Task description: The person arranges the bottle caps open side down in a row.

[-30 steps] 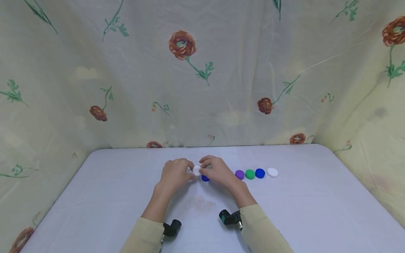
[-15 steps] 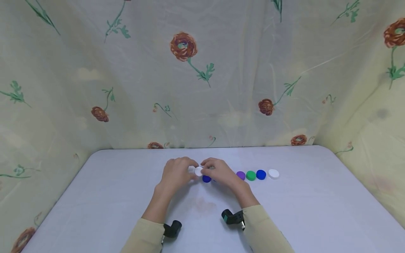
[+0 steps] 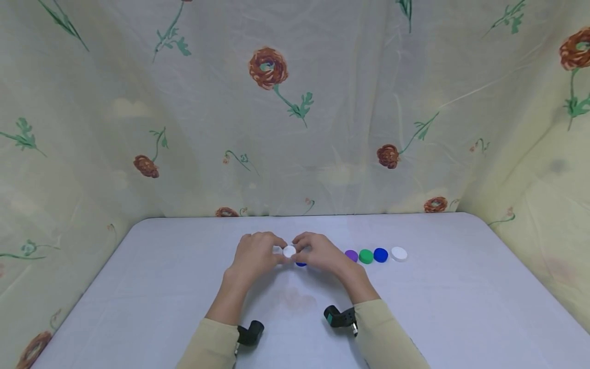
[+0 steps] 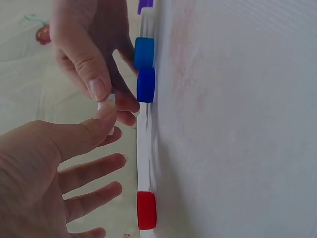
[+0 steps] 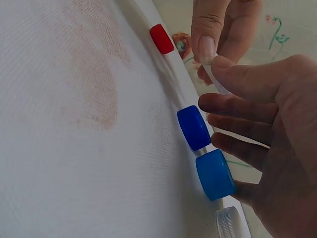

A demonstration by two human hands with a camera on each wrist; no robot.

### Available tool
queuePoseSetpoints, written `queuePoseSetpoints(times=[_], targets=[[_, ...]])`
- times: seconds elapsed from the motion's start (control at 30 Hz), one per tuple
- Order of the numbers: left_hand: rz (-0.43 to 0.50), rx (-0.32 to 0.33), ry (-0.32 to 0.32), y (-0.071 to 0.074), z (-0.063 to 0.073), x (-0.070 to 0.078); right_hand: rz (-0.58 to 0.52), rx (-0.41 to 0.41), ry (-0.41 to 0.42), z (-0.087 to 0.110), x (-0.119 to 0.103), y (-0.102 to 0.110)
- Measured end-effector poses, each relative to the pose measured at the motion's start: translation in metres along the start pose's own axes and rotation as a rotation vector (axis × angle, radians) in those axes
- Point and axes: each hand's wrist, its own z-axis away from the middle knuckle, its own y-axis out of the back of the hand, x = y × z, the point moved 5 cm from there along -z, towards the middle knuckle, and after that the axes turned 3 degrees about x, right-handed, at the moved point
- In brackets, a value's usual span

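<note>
A small white bottle cap [image 3: 289,251] is held up between both hands, its flat face toward the head camera. The left hand [image 3: 259,253] pinches it from the left, thumb on its face in the left wrist view while the other fingers spread out. From the right, the right hand [image 3: 319,252] grips the opposite edge between thumb and fingers. Just below the right fingers, a dark blue cap [image 5: 193,128] and a lighter blue cap [image 5: 215,174] stand side by side on the table. Near the left hand lies a red cap [image 4: 146,210], hidden in the head view.
A row continues rightward on the white-covered table [image 3: 438,307] with a ribbed clear cap [image 5: 228,223], a purple cap [image 3: 351,256], a green cap [image 3: 366,256], another blue cap [image 3: 380,255] and a larger white cap [image 3: 399,253]. Floral curtain [image 3: 322,169] hangs behind.
The right thumb and fingers have spread and shifted around the white cap's right edge. More of the dark blue cap is now covered. Both hands stay nearly in place.
</note>
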Motion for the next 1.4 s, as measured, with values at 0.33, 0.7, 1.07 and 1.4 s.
queuePoseSetpoints(times=[0.33,0.7,1.07,1.4], targets=[[-0.007,0.004,-0.022,0.001,0.000,-0.003,0.012,0.019,0.083,0.001,-0.004,0.001],[0.021,0.016,0.014,0.004,0.000,-0.003,0.069,0.009,0.117,-0.002,-0.002,-0.003],[-0.013,-0.038,0.001,0.000,-0.001,-0.005,0.062,0.022,0.131,-0.002,-0.001,-0.005],[-0.004,-0.084,0.025,-0.002,0.001,-0.006,0.094,0.019,0.141,-0.002,-0.003,-0.009]])
